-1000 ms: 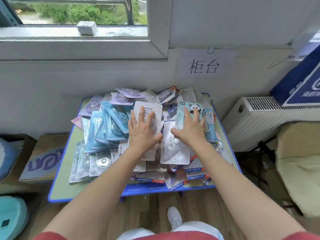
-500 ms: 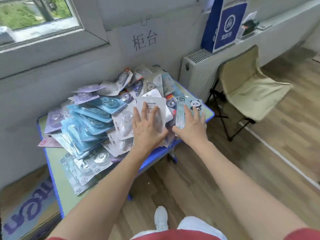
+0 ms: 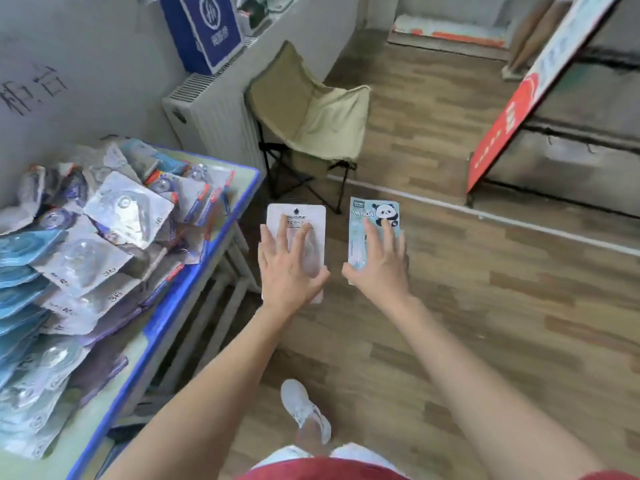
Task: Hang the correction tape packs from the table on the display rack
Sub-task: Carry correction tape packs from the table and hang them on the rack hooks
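Compared with half a second earlier, two packs have been lifted away from the pile of correction tape packs (image 3: 86,258) heaped on the table (image 3: 247,195), and the view has swung to the right, so that the pile is now seen at the left and the window is out of view. Both packs, previously held over the pile near the table's right edge, are now carried in the air just beyond that edge, above the wooden floor (image 3: 485,306). The white pack (image 3: 297,216) is gripped by the left hand (image 3: 289,271), with fingers spread across its front and the thumb hooked at its right side. It is a tall card with rounded corners, a small dark hang hole at the top, dark print beneath it and a clear blister mostly hidden by the fingers. Just beside it, apart, the panda pack (image 3: 375,214) is gripped by the right hand (image 3: 381,268) in the same way, thumb at its lower left edge. It is pale blue, with a panda drawing and the word PANDA. A folding chair (image 3: 311,109) is seen beyond both packs.
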`<state>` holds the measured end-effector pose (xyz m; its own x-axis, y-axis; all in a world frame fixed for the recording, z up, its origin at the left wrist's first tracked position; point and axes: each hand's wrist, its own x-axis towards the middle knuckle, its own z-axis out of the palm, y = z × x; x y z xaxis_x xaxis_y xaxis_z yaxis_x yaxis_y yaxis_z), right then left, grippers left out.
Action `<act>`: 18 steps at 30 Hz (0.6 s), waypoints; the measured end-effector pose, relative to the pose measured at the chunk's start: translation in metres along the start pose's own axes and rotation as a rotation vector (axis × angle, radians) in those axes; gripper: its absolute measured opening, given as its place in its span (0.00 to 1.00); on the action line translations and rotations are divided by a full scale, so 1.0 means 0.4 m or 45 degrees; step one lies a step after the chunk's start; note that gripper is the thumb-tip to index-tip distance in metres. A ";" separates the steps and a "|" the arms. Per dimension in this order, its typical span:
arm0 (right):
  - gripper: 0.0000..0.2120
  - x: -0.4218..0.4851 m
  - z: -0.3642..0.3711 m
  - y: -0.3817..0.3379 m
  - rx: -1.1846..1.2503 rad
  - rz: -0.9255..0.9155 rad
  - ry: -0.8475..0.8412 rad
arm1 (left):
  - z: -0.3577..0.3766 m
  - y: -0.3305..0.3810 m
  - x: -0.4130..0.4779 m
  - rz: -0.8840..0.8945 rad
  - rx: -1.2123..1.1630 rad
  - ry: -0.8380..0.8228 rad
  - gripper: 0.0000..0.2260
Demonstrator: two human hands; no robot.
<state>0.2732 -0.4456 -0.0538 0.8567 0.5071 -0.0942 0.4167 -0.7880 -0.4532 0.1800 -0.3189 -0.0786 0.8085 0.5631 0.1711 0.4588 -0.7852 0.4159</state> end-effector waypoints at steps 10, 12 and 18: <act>0.40 -0.396 -0.143 0.397 0.081 0.504 0.167 | 0.174 0.372 -0.247 0.378 -0.195 -0.303 0.33; 0.40 -0.450 -0.180 0.464 0.097 0.600 0.218 | 0.208 0.454 -0.270 0.456 -0.240 -0.361 0.32; 0.40 -0.524 -0.291 0.646 0.118 0.823 0.377 | 0.305 0.697 -0.268 0.691 -0.287 -0.449 0.33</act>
<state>0.2366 -0.7961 -0.0478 0.9753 -0.1776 -0.1309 -0.2186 -0.8593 -0.4624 0.2663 -0.6296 -0.0899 0.9916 -0.0425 0.1225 -0.1022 -0.8383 0.5356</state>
